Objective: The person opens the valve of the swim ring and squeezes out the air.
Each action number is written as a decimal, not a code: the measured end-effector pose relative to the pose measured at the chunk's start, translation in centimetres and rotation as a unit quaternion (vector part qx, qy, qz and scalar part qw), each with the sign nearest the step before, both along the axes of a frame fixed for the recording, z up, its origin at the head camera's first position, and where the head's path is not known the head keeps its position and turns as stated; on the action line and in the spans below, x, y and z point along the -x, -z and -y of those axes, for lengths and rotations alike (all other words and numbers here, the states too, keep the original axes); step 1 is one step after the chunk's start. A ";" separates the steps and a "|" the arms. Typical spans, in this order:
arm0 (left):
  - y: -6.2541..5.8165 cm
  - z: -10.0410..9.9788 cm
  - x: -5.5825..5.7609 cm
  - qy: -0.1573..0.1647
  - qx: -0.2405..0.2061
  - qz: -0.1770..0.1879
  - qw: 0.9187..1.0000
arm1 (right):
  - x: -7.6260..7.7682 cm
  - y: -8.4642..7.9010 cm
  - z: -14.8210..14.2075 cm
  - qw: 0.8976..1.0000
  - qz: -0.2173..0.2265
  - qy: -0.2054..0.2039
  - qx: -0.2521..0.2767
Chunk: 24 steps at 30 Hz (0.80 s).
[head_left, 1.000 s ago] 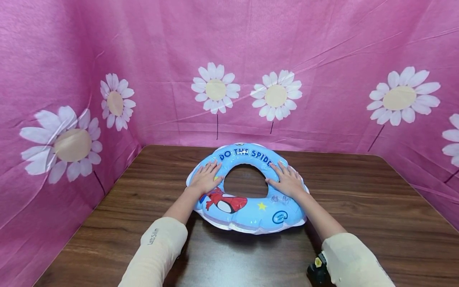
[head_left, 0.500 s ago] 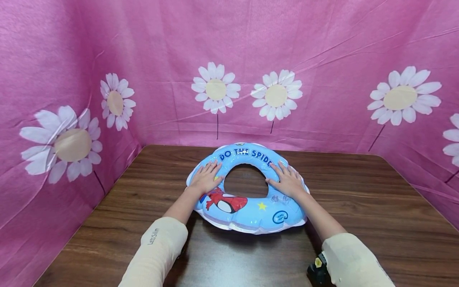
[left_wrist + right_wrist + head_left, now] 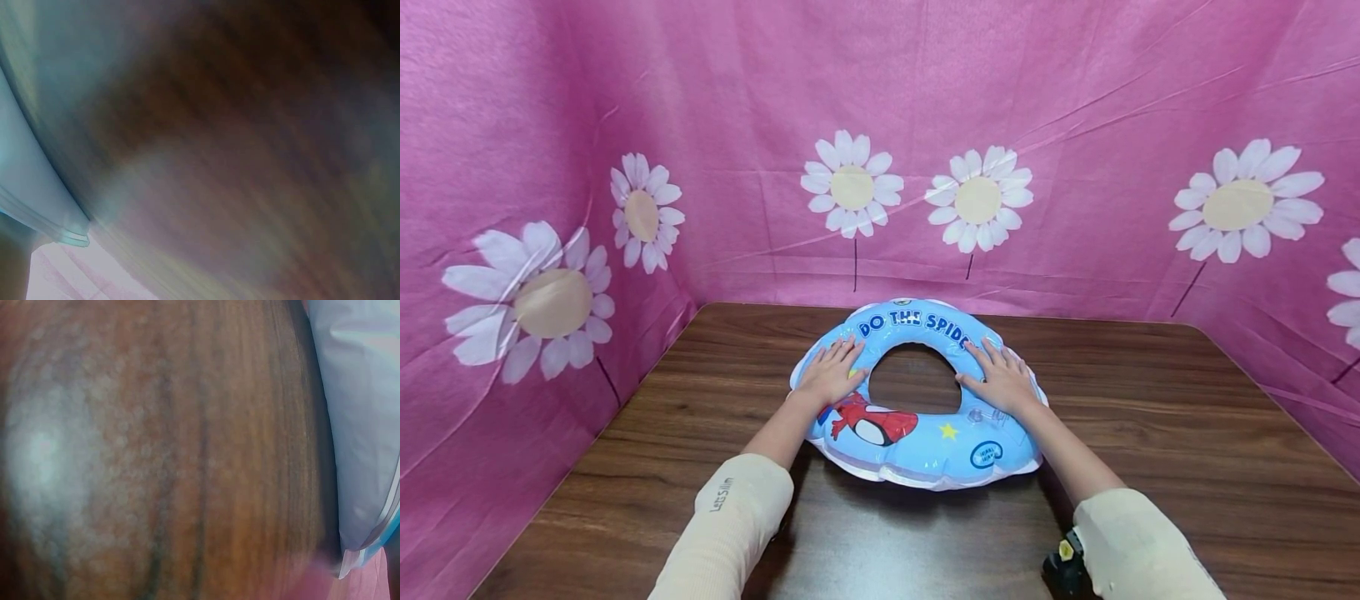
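Note:
A light blue inflatable swim ring (image 3: 917,450) lies on the wooden table, printed with a red cartoon figure, a yellow star and the words "DO THE SPIDE...". On its left side rests my left hand (image 3: 831,375), palm down with the fingers straight and slightly spread. Over the right side lies my right hand (image 3: 1003,382), likewise flat, its thumb pointing toward the ring's hole. The left wrist view catches only the pale side of the swim ring (image 3: 31,169) at its left edge. In the right wrist view the swim ring (image 3: 362,419) fills the right edge; neither wrist view plainly shows the fingers.
The brown wood-grain table (image 3: 700,400) reaches back to a pink curtain (image 3: 737,125) with large white daisies, which also hangs along both sides. A small black device (image 3: 1065,571) sits under the right sleeve near the front.

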<state>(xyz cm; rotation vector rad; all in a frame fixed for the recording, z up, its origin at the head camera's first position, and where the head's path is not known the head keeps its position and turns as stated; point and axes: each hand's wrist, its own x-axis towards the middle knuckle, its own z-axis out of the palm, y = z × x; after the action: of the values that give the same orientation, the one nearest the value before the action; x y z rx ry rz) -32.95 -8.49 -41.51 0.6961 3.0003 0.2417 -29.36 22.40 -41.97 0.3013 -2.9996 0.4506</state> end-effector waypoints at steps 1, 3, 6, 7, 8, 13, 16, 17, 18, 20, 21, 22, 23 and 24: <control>0.0 0.0 0.0 0.001 -0.001 -0.002 1.000 | 0.0 0.0 0.0 1.000 -0.001 0.000 -0.001; 0.0 0.0 0.0 0.003 -0.002 -0.005 1.000 | 0.0 0.0 0.0 1.000 -0.003 -0.001 -0.002; 0.0 0.0 0.0 0.004 -0.002 -0.010 1.000 | 0.0 -0.1 0.1 1.000 -0.007 -0.004 -0.003; 0.1 0.0 0.0 0.004 -0.003 -0.012 1.000 | -0.1 -0.1 0.1 1.000 -0.008 -0.004 -0.003; 0.1 0.0 0.0 0.004 -0.003 -0.012 1.000 | -0.1 -0.1 0.1 1.000 -0.009 -0.005 -0.003; 0.1 0.0 0.0 0.003 -0.003 -0.010 1.000 | -0.1 -0.1 0.1 1.000 -0.009 -0.006 -0.004; 0.1 0.0 0.0 0.002 -0.001 -0.008 1.000 | -0.1 0.0 0.0 1.000 -0.009 -0.006 -0.005; 0.1 0.0 0.1 0.003 0.000 -0.008 1.000 | -0.1 0.0 0.0 1.000 -0.008 -0.006 -0.005; 0.1 0.0 0.1 0.002 0.000 -0.008 1.000 | -0.1 0.1 0.0 1.000 -0.008 -0.006 -0.005; 0.2 0.0 0.1 0.003 0.000 -0.008 1.000 | 0.0 0.2 -0.1 1.000 -0.008 -0.005 -0.005; 0.2 0.0 0.1 0.003 0.000 -0.008 1.000 | 0.0 0.2 -0.1 1.000 -0.007 -0.005 -0.005; 0.2 0.0 0.2 0.003 0.000 -0.009 1.000 | 0.0 0.2 -0.1 1.000 -0.007 -0.005 -0.005; 0.2 0.0 0.2 0.003 0.000 -0.009 1.000 | 0.0 0.2 -0.1 1.000 -0.008 -0.005 -0.005; 0.3 0.0 0.2 0.003 0.000 -0.010 1.000 | 0.0 0.2 -0.1 1.000 -0.007 -0.004 -0.005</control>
<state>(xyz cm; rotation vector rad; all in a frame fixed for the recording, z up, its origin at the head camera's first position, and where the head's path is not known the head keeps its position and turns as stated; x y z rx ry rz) -33.13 -8.50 -41.78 0.7110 3.0159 0.2367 -29.37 22.45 -42.17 0.3167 -2.9885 0.4312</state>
